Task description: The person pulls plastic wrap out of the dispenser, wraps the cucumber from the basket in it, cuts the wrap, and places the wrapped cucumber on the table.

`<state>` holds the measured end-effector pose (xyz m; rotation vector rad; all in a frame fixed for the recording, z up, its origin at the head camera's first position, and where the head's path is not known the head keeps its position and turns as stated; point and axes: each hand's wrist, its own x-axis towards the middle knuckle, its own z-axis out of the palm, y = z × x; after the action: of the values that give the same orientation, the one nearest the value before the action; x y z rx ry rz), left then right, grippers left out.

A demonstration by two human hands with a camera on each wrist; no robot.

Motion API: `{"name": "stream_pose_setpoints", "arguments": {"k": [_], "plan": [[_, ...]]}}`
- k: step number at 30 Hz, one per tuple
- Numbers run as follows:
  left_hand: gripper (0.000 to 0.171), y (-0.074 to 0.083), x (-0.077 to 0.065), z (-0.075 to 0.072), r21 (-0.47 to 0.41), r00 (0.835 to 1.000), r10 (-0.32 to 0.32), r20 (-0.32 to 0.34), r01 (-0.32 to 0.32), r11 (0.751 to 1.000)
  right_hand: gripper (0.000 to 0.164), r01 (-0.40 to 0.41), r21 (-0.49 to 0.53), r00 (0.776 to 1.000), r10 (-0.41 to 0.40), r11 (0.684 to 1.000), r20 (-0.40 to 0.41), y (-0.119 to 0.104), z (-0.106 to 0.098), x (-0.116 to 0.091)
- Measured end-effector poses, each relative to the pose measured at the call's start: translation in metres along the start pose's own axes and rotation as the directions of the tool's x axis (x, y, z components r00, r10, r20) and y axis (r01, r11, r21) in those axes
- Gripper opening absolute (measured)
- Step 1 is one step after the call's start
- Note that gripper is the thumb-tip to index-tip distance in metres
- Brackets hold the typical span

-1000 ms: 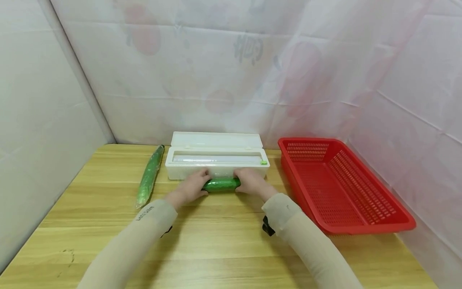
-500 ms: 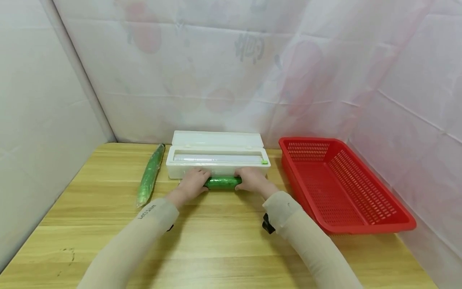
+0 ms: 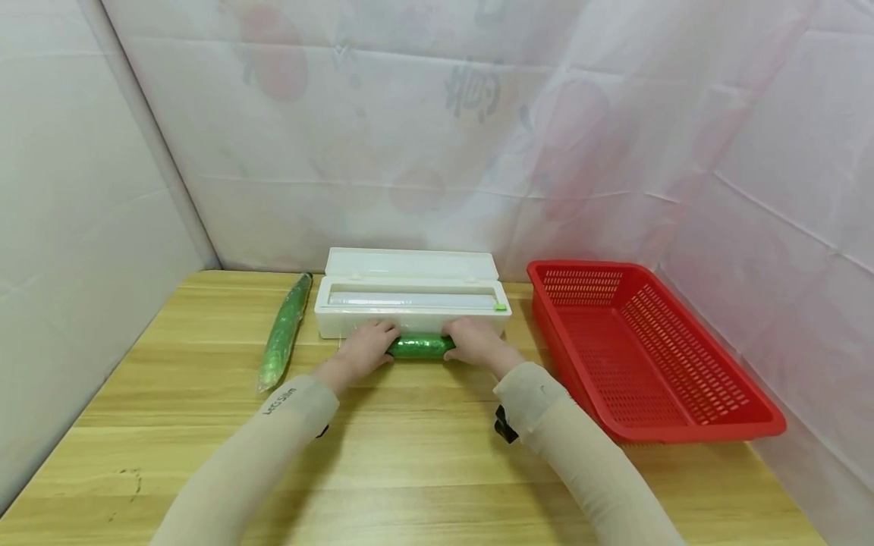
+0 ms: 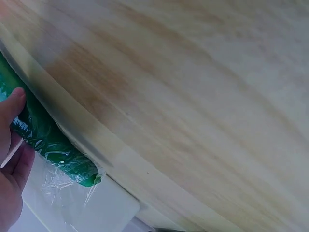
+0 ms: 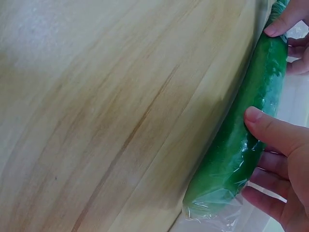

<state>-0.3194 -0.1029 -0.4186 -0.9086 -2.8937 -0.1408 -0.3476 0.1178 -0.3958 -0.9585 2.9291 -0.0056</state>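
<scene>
A cucumber [image 3: 419, 347] with clear cling film around it lies crosswise at the front of a white cling film dispenser [image 3: 410, 322]. My left hand [image 3: 369, 345] grips it near its left end, the thumb on the near side and fingers on the far side. Toward the other end, my right hand [image 3: 474, 343] holds it in the same way. In the right wrist view, loose film [image 5: 212, 208] bunches past the cucumber's end. Wrinkled film [image 4: 55, 181] also spreads over the dispenser's white front in the left wrist view.
The dispenser's lid [image 3: 410, 264] stands raised at the back, and a green slider [image 3: 500, 307] sits at its right. Another film-wrapped cucumber [image 3: 283, 334] lies to the left. A red perforated basket [image 3: 580, 364] stands on the right of the wooden table [image 3: 410, 470].
Both hands keep their hold and have barely shifted. The cucumber has edged slightly toward the dispenser, and its visible surface now looks shinier and more wrinkled with film.
</scene>
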Motion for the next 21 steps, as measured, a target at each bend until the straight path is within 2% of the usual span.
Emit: {"name": "stream_pose_setpoints", "arguments": {"k": [7, 12, 16, 21], "plan": [[0.037, 0.0024, 0.0002, -0.0026, 0.003, 1.000, -0.009, 0.024, 0.009, 1.000, 0.029, 0.018, 0.021, 1.000, -0.018, 1.000, -0.009, 0.0003, -0.0009, -0.0008], [0.043, 0.0045, 0.0011, -0.0025, 0.082, 0.999, 0.013, 0.039, -0.016, 0.996, 0.027, 0.039, 0.020, 0.999, -0.039, 0.999, -0.014, 0.0022, -0.0006, -0.0001], [0.047, 0.0068, 0.0036, -0.0040, 0.134, 0.997, 0.024, 0.079, -0.034, 0.990, 0.026, 0.033, 0.026, 0.999, -0.033, 0.999, -0.004, 0.0028, -0.0006, 0.0004], [0.049, 0.0078, 0.0046, -0.0085, 0.128, 0.991, 0.000, 0.133, -0.017, 0.992, 0.026, 0.039, -0.035, 0.999, -0.039, 0.999, -0.006, 0.0014, 0.0014, 0.0015]]}}
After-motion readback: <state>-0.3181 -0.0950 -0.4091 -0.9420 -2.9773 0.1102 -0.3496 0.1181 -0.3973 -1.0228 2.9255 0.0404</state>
